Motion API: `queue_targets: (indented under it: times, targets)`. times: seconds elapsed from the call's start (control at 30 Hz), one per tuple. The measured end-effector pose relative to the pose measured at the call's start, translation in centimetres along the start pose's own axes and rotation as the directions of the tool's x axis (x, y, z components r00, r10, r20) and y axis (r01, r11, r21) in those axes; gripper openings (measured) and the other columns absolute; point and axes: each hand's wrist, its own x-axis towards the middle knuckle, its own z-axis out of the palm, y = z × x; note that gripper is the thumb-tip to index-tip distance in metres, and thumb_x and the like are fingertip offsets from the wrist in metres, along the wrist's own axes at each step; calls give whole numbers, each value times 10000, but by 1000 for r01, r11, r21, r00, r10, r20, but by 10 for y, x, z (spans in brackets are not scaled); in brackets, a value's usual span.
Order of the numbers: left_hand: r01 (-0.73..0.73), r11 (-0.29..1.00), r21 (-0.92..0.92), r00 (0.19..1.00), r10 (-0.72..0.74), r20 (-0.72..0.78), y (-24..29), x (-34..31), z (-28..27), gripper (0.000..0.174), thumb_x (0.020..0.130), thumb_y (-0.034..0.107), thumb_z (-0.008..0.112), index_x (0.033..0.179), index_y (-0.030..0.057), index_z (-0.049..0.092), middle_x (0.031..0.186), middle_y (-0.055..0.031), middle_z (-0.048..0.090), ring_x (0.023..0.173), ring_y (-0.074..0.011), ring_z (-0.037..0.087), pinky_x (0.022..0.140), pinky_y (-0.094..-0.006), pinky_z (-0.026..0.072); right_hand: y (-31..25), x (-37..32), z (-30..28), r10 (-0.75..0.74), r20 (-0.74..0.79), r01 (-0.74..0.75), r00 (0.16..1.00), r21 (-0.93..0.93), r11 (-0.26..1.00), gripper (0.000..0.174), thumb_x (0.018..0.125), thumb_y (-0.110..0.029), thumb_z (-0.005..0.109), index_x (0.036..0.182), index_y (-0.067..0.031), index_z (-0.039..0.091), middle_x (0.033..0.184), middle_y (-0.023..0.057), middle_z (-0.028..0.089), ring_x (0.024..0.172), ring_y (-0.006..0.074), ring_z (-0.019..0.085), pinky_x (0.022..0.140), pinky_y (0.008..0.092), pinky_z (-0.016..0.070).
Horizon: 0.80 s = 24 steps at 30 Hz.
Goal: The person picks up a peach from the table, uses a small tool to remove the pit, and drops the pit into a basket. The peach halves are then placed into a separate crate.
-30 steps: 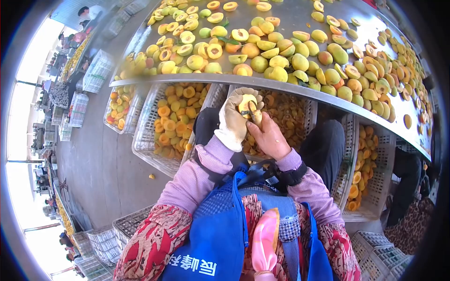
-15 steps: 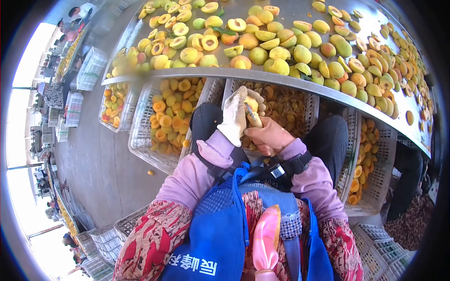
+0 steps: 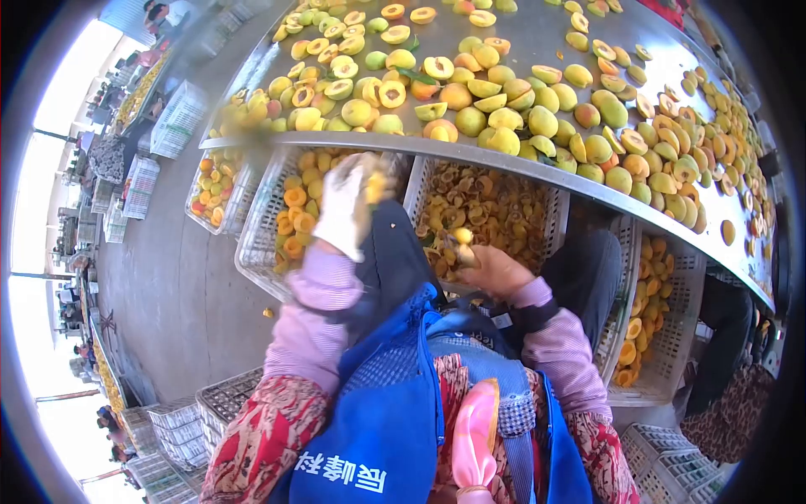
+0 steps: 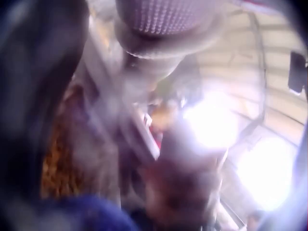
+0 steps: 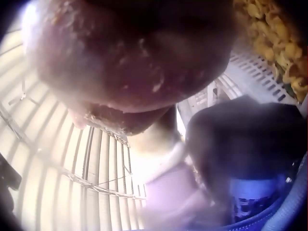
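We see our gloved left hand blurred near a crate of fruit halves, yellow fruit at its fingers; how far that grip closes, we cannot tell. Our right hand keeps its grip curled round a small tool, below the metal surface.

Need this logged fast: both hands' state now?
Left hand: yellow fruit there, grip too blurred to tell.
Right hand: closed, holding what looks like a tool.
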Motion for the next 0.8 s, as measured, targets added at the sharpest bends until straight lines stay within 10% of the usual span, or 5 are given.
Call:
queue_targets:
  times: [0.07, 0.6, 0.67, 0.73, 0.8]
  targets:
    - [-35, 350, 936, 981, 191, -35, -31, 18, -47, 279, 828, 345, 551, 850, 77, 624, 832, -132, 635, 726, -305, 621, 664, -400, 505, 20, 1, 11, -102, -228, -19, 968, -474, 880, 303, 784, -214, 604, 937, 20, 487, 731, 206, 604, 704, 369, 602, 615, 415, 465]
    - [-250, 434, 865, 919, -176, 354, -19, 148, 91, 439, 686, 405, 665, 881, 17, 602, 896, -164, 639, 864, -300, 609, 776, -392, 464, 5, 27, 7, -2, -270, -73, 963, -266, 961, 302, 785, -199, 592, 957, -3, 440, 805, 264, 583, 832, 443, 545, 707, 475, 436]
    - [-242, 509, 826, 936, -103, 338, -17, 147, 77, 392, 710, 363, 667, 882, 14, 618, 873, -130, 649, 823, -238, 622, 725, -356, 480, 5, 33, 9, -167, -360, 80, 918, -244, 966, 284, 809, -219, 595, 935, -16, 441, 710, 190, 586, 633, 358, 590, 559, 413, 466]
    - [252, 933, 258, 916, -316, 248, -13, 138, 66, 419, 753, 341, 662, 1001, 11, 588, 859, -93, 621, 758, -175, 618, 661, -299, 509, -9, 25, 0, 17, -282, 13, 959, 103, 995, 273, 831, -222, 583, 946, -19, 440, 664, 132, 563, 530, 265, 555, 468, 357, 435]
    - [328, 861, -389, 934, -235, 268, -7, 111, 56, 305, 872, 197, 499, 1097, -5, 544, 860, -97, 619, 748, -166, 608, 639, -290, 509, -22, 15, -2, 164, -130, -94, 978, 430, 898, 263, 852, -225, 571, 956, -22, 440, 617, 74, 540, 426, 172, 521, 378, 301, 404]
